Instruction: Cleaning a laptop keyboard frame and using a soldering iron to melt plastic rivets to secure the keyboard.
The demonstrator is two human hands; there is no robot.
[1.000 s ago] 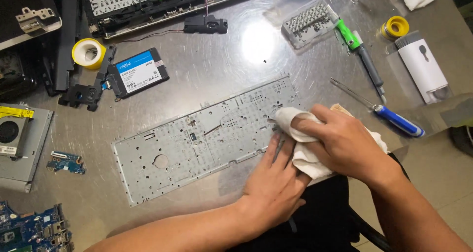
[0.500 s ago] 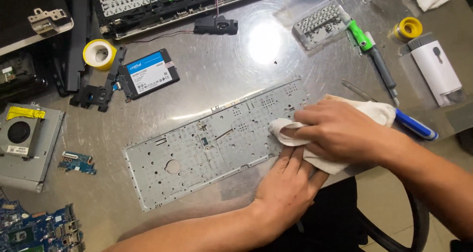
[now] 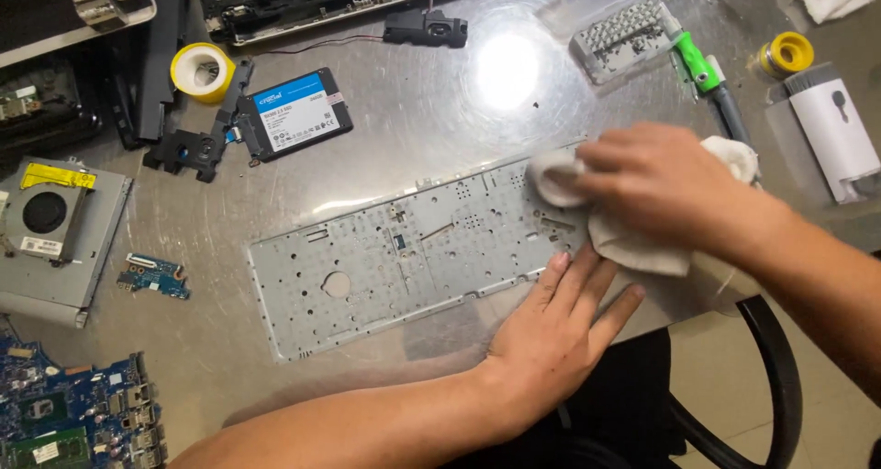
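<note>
While right hand bunches white cloth, pressing it on plate end at 2 o'clock, left hand lies flat, fingers spread, pinning plate edge at 5 o'clock. Plate mid-table.

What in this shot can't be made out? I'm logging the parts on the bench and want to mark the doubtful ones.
Head view:
- Metal keyboard plate: its right end is covered by the white cloth and right hand.
- Screwdriver: its lower shaft is hidden behind that hand.
- Blue circuit board: cut off by the bottom-left edge.
- Table: glare washes out a patch.
- Left hand: hides the plate's near edge.
</note>
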